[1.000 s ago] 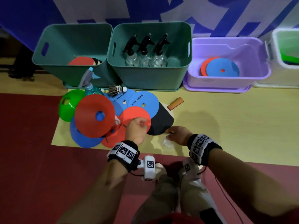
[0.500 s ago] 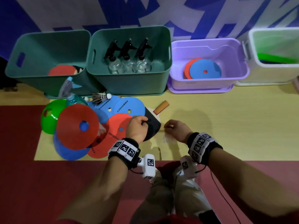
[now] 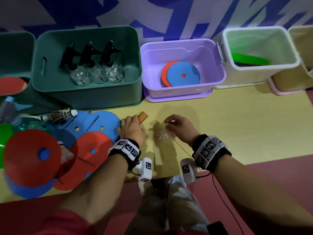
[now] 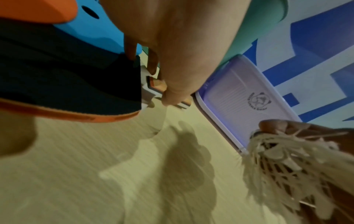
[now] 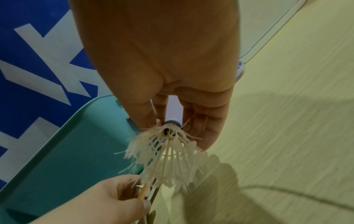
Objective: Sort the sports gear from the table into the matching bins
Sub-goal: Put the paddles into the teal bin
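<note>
- Writing: the blue flat discs [image 3: 96,123] on the table carry small dark print, too blurred to read; the lilac bin [image 3: 182,48] has a round emblem with small lettering on its ribbed wall in the left wrist view, also unreadable; both wrist bands show black-and-white square code markers
- The right hand [image 3: 180,127] pinches a white shuttlecock [image 5: 168,153] by its dark-ringed cork, fingers curled narrow around it; the frayed feather skirt hangs down above the pale wood-grain table [image 3: 237,133], between the hands
- The left hand [image 3: 132,128] has its fingers wrapped around the wooden handle of a table tennis paddle [image 4: 76,91]; the blade is black rubber on top with an orange edge, lying partly under the discs
- Smooth red discs [image 3: 32,156] with centre holes overlap the blue ones at the left; a dark-feathered shuttlecock [image 3: 65,115] with a white cork lies on them
- The teal bin [image 3: 88,95] holds three clear spray bottles [image 3: 96,72] with black triggers; the lilac bin holds flat red and blue discs; the white bin [image 3: 260,68] holds something green
</note>
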